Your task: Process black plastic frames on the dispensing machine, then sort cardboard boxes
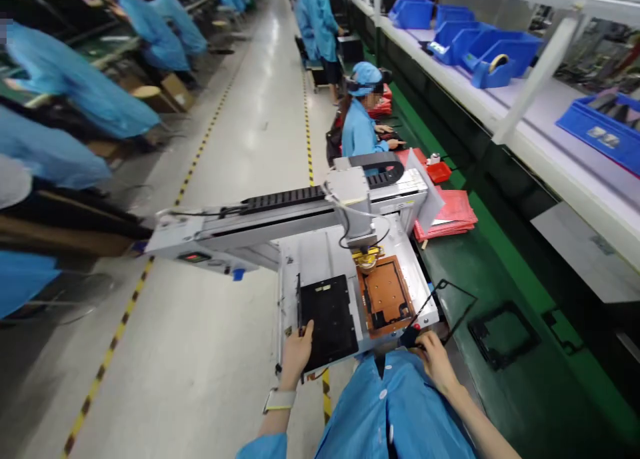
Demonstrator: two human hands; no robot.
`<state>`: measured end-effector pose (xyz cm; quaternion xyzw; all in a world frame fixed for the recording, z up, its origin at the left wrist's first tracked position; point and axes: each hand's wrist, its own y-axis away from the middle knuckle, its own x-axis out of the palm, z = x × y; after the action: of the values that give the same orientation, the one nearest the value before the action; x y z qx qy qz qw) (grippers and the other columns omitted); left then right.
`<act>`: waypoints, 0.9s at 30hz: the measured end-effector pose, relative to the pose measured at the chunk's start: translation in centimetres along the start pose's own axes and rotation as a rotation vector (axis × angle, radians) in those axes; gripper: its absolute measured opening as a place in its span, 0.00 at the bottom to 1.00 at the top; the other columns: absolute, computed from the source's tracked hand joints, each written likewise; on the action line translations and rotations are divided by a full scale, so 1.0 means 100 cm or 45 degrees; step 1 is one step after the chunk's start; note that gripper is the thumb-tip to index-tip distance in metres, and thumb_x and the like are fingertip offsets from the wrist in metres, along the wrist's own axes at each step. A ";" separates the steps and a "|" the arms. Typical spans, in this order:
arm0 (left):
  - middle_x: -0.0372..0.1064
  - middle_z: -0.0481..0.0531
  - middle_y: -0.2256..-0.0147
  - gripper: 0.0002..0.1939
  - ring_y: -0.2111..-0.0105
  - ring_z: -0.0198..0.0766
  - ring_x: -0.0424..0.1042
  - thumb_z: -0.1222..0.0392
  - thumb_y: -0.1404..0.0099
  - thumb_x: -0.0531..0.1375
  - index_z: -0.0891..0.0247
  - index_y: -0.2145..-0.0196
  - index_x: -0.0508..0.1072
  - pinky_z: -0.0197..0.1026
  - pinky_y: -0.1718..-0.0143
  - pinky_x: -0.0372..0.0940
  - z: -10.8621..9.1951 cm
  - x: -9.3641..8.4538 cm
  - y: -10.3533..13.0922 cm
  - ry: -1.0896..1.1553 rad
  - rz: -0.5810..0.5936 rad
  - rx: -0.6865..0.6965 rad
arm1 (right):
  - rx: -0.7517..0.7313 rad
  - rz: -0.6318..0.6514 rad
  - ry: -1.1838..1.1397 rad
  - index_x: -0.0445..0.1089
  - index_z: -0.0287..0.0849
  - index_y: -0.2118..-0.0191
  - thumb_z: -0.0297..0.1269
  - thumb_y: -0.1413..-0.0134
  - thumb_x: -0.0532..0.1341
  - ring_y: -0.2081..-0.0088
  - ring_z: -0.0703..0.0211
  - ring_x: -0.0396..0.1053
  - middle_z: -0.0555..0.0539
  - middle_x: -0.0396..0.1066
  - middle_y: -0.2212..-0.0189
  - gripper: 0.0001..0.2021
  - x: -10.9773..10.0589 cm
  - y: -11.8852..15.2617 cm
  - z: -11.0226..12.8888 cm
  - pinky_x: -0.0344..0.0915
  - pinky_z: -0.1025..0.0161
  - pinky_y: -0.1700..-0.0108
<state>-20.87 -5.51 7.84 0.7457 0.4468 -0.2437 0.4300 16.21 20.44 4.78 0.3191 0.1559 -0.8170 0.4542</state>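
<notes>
Black is what I see under my left hand (296, 354): a flat dark panel (327, 321) lying in the left bay of the grey machine bed (310, 252), with my fingers curled over its near left corner, gripping the edge. My right hand (436, 361) sits at the bed's front right corner, fingers closed around the corner of a thin black frame (447, 307) that tilts up off the green conveyor belt (480, 246). Between the two, an orange-brown fixture plate (386, 294) fills the right bay, with the machine's dispensing head (367, 256) poised just above its far left corner. A second black frame (503, 334) lies flat on the belt, near my right hand. Red sleeves (447, 216) are stacked farther up the belt, where a seated person in a blue coat (361, 126) works.
</notes>
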 end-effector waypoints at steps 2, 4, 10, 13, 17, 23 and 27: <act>0.69 0.59 0.75 0.29 0.71 0.47 0.69 0.31 0.30 0.49 0.58 0.75 0.63 0.47 0.64 0.60 0.006 -0.010 0.001 0.119 0.013 -0.043 | -0.163 0.263 -0.031 0.71 0.44 0.48 0.27 0.29 0.56 0.47 0.52 0.70 0.42 0.70 0.50 0.10 0.027 -0.018 0.041 0.70 0.56 0.44; 0.69 0.59 0.75 0.29 0.70 0.47 0.69 0.31 0.31 0.50 0.59 0.75 0.65 0.47 0.64 0.60 0.013 -0.020 0.001 0.197 0.009 -0.060 | -0.280 0.471 0.027 0.71 0.44 0.49 0.25 0.32 0.60 0.48 0.53 0.69 0.43 0.70 0.50 0.11 0.058 -0.041 0.069 0.69 0.57 0.44; 0.66 0.57 0.77 0.29 0.70 0.46 0.68 0.31 0.33 0.52 0.59 0.76 0.66 0.44 0.66 0.60 0.036 -0.054 0.000 0.311 -0.039 -0.066 | -0.504 0.797 0.267 0.75 0.40 0.49 0.28 0.31 0.63 0.48 0.52 0.68 0.42 0.70 0.50 0.09 0.166 -0.107 0.099 0.67 0.57 0.42; 0.65 0.56 0.77 0.30 0.71 0.45 0.67 0.29 0.34 0.52 0.59 0.76 0.65 0.43 0.68 0.58 0.047 -0.067 -0.002 0.331 -0.054 -0.094 | -0.501 0.853 0.384 0.76 0.38 0.49 0.28 0.33 0.66 0.46 0.49 0.67 0.40 0.71 0.49 0.09 0.210 -0.124 0.107 0.67 0.53 0.40; 0.64 0.55 0.77 0.31 0.72 0.42 0.64 0.27 0.36 0.52 0.59 0.77 0.63 0.43 0.70 0.57 0.059 -0.072 -0.005 0.387 -0.054 -0.091 | -0.438 0.777 0.425 0.78 0.38 0.50 0.28 0.30 0.62 0.46 0.48 0.66 0.39 0.71 0.48 0.08 0.243 -0.129 0.114 0.66 0.51 0.38; 0.62 0.54 0.77 0.29 0.72 0.42 0.63 0.29 0.34 0.52 0.58 0.75 0.62 0.42 0.72 0.56 0.068 -0.069 -0.008 0.452 -0.024 -0.081 | -0.458 0.679 0.406 0.79 0.36 0.50 0.25 0.29 0.60 0.46 0.50 0.66 0.40 0.71 0.49 0.11 0.261 -0.121 0.114 0.68 0.54 0.39; 0.67 0.55 0.75 0.28 0.70 0.44 0.66 0.31 0.34 0.53 0.61 0.71 0.67 0.43 0.69 0.59 0.059 -0.070 -0.004 0.480 -0.014 -0.040 | -0.485 0.647 0.416 0.78 0.36 0.49 0.29 0.29 0.62 0.45 0.49 0.66 0.40 0.71 0.48 0.09 0.266 -0.110 0.116 0.69 0.54 0.39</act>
<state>-24.46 -13.66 9.91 0.7688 0.5274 -0.0949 0.3489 -7.69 2.93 -4.58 0.3836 0.2916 -0.5725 0.6633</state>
